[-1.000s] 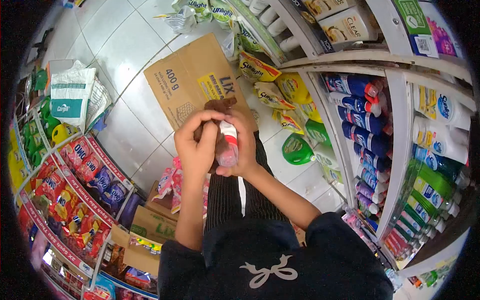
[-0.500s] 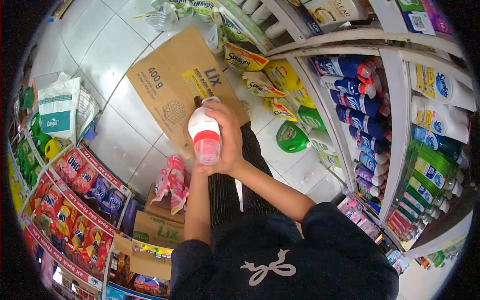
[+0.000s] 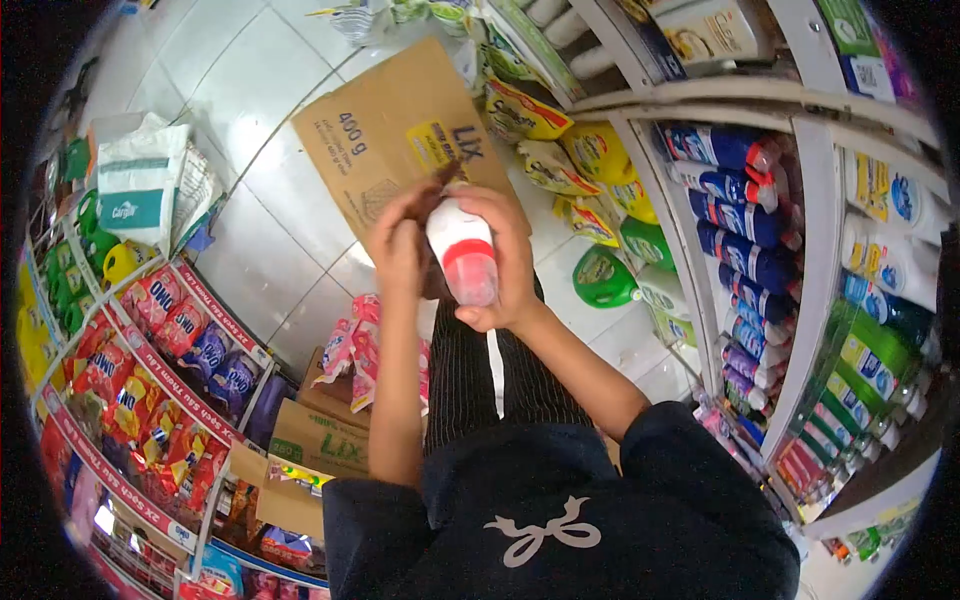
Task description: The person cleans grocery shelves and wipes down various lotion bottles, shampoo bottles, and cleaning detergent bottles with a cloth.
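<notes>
My right hand (image 3: 512, 250) is wrapped round a white bottle (image 3: 455, 222) with a red collar and a clear cap, its cap end tilted toward my body. Close on the bottle's other side, my left hand (image 3: 402, 235) has its fingers curled on a dark brown cloth (image 3: 436, 188), slightly blurred. Part of the cloth hangs behind the bottle. Beyond both hands, a flattened Lix cardboard box (image 3: 385, 110) lies on the tiled floor, partly covered by them in this view.
Shelves of blue bottles (image 3: 735, 225) and green bottles (image 3: 868, 345) stand at right. Yellow Sunlight pouches (image 3: 525, 110) and a green jug (image 3: 603, 278) sit on the floor before them. At left are racks of OMO packs (image 3: 155, 300), a Cargill bag (image 3: 140, 190) and pink packs (image 3: 365, 350).
My left hand has come off the bottle's side and moved up beside it with the brown cloth. The bottle stays in my right hand, shifted right in view as the camera turned.
</notes>
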Action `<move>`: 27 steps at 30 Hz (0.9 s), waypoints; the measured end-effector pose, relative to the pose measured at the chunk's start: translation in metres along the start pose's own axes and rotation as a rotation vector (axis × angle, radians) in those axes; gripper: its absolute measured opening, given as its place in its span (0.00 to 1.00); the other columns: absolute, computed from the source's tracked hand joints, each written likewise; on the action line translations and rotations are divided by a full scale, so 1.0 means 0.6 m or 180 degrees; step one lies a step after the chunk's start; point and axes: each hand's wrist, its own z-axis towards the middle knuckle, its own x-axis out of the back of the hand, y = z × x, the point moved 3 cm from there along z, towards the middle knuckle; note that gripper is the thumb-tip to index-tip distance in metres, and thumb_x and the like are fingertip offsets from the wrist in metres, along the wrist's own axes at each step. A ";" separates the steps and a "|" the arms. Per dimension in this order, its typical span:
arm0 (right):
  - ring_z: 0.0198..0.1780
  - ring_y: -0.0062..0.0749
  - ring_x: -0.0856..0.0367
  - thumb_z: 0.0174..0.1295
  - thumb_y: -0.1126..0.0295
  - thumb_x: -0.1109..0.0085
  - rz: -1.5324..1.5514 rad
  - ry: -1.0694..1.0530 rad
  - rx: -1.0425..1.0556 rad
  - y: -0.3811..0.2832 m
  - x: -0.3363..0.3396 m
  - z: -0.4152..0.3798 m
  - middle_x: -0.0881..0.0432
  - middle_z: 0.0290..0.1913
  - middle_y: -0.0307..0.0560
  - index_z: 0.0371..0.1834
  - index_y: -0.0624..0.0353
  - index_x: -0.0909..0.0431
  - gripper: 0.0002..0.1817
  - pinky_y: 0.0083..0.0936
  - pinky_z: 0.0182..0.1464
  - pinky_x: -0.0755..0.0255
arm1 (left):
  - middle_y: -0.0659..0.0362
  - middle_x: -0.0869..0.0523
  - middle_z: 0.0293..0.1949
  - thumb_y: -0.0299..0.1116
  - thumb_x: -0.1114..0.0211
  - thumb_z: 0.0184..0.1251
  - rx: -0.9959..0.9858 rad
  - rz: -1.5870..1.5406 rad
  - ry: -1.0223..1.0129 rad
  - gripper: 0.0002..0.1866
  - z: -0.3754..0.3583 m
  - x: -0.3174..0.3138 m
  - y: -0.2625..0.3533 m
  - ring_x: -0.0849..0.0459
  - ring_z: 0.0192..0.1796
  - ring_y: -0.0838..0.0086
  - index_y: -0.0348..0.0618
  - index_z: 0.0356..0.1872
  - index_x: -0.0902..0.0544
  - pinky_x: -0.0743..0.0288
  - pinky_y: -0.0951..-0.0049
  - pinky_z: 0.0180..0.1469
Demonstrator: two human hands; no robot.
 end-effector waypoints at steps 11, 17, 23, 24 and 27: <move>0.54 0.49 0.34 0.44 0.34 0.48 0.0244 0.0188 0.0072 -0.005 -0.023 -0.019 0.34 0.51 0.61 0.54 0.64 0.40 0.45 0.40 0.56 0.42 | 0.56 0.31 0.58 0.40 0.63 0.66 0.0872 -0.1455 -0.0150 0.24 0.006 0.043 -0.241 0.31 0.57 0.75 0.41 0.60 0.35 0.37 0.75 0.57; 0.53 0.47 0.33 0.45 0.34 0.49 0.0186 0.0210 -0.0023 -0.004 -0.021 -0.012 0.33 0.51 0.62 0.54 0.65 0.40 0.45 0.38 0.56 0.41 | 0.57 0.35 0.61 0.47 0.62 0.68 0.1368 -0.2406 0.0832 0.26 -0.057 0.006 -0.230 0.35 0.62 0.69 0.45 0.62 0.38 0.42 0.70 0.63; 0.53 0.47 0.33 0.44 0.34 0.48 0.0188 0.0224 0.0037 0.001 -0.020 -0.009 0.33 0.51 0.62 0.54 0.65 0.40 0.46 0.38 0.56 0.41 | 0.57 0.31 0.58 0.47 0.61 0.68 0.1392 -0.2441 0.0897 0.25 -0.054 -0.020 -0.149 0.34 0.60 0.68 0.44 0.59 0.35 0.41 0.68 0.62; 0.53 0.47 0.33 0.44 0.34 0.48 0.0183 0.0218 0.0014 -0.002 -0.018 -0.011 0.33 0.51 0.62 0.54 0.65 0.40 0.46 0.38 0.56 0.41 | 0.57 0.31 0.58 0.47 0.61 0.68 0.1472 -0.2384 0.0861 0.24 -0.056 -0.019 -0.149 0.34 0.60 0.68 0.43 0.59 0.35 0.41 0.68 0.62; 0.53 0.48 0.33 0.44 0.35 0.47 0.0175 0.0251 -0.0015 0.002 -0.016 -0.007 0.33 0.51 0.63 0.53 0.65 0.39 0.45 0.38 0.56 0.41 | 0.55 0.26 0.52 0.34 0.52 0.61 0.1678 -0.2133 0.0745 0.21 -0.035 -0.002 -0.106 0.27 0.53 0.69 0.39 0.54 0.30 0.35 0.72 0.56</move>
